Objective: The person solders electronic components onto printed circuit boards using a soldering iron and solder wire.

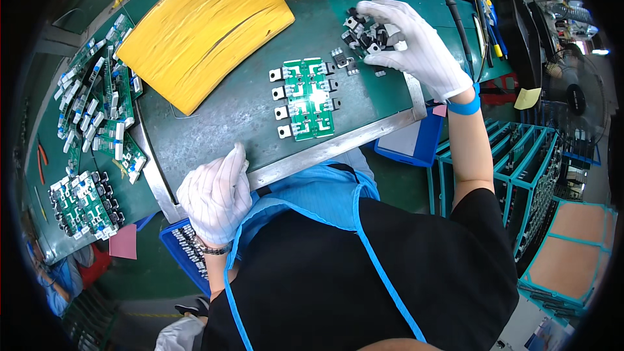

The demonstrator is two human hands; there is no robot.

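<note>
The green surface (214,114) carries all parts; its metal-edged front rim runs just below the green circuit board (309,97), the landmark used here.

Up-left of the circuit board lies a large yellow sheet (205,23), curved and resting flat on the surface. Far left of the circuit board, two groups of populated boards (97,97) lie in rows, well apart from it. Right of and below the circuit board, blue open bins (520,156) stand beside the surface. A blue tray (185,247) holding dark parts sits below the front rim, down-left of the circuit board. A pink square tag (123,242) and a pale yellow note (527,97) lie at opposite sides.

The circuit board lies flat at the centre, untouched, with four tabbed components along its left edge.

Up-right of the circuit board, the right hand (409,42), white-gloved, is spread over a heap of small black components (364,32), fingertips touching them. The left hand (218,195), also gloved, is loosely curled on the front rim, down-left of the circuit board; nothing visible in its grasp
</note>
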